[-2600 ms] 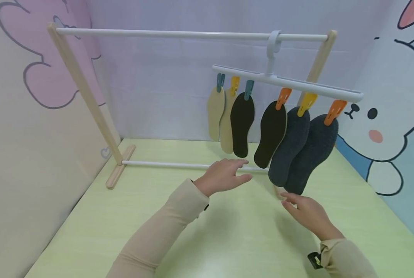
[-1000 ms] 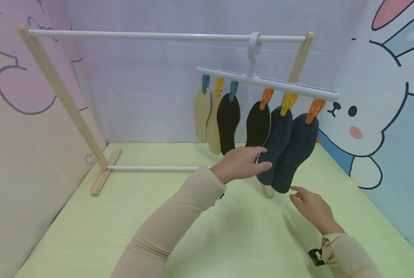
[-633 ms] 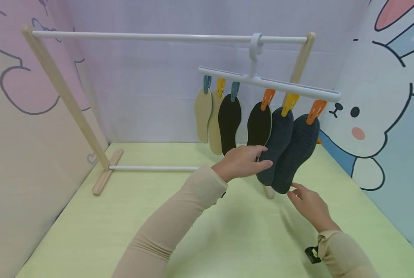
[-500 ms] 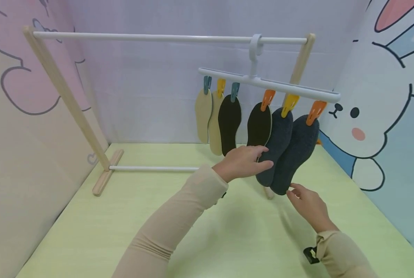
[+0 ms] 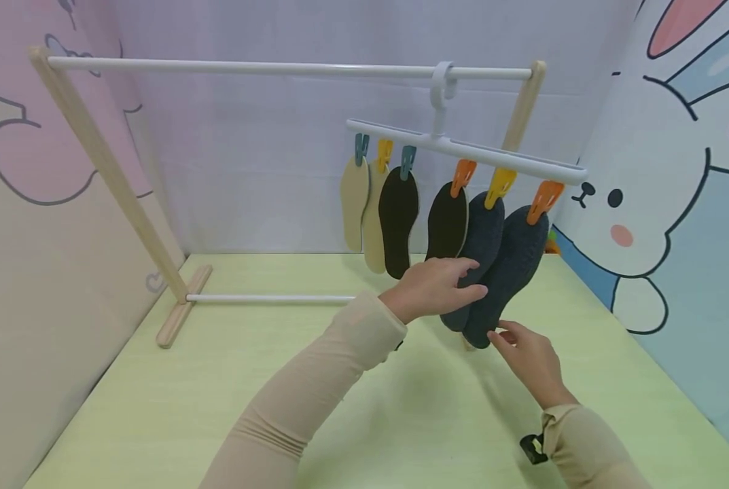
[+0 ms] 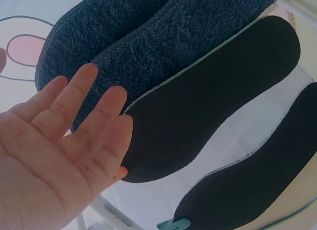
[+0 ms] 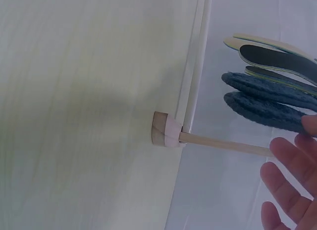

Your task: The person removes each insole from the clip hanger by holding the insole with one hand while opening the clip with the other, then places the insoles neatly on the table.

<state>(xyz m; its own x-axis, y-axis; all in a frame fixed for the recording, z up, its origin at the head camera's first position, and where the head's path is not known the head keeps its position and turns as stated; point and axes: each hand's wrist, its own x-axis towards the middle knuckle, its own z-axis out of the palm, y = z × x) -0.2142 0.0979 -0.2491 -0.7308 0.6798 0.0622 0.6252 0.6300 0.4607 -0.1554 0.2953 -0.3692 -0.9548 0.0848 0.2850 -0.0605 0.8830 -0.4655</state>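
Several insoles hang by clothespins from a white hanger (image 5: 468,151). The nearest fuzzy navy insole (image 5: 511,251) hangs from an orange clothespin (image 5: 545,202). My right hand (image 5: 530,358) pinches its lower edge between thumb and finger; the other fingers (image 7: 285,188) stay loose in the right wrist view. My left hand (image 5: 434,288) has its fingers extended across the second navy insole (image 5: 482,234). In the left wrist view its fingertips overlap navy pile; I cannot tell whether they touch. Behind it hangs a black insole (image 6: 213,96), partly hidden by that hand in the head view.
The hanger hooks over the upper white rod (image 5: 248,66) of a wooden-ended rack (image 5: 107,173). A lower rod (image 5: 266,299) runs above the pale green table (image 5: 248,380). Another black insole (image 5: 398,224) and two cream insoles (image 5: 354,204) hang farther back.
The left hand has moved right, in front of the navy insoles. The right hand has come to the nearest navy insole's lower edge, whose bottom end has shifted left. The view has turned slightly right.
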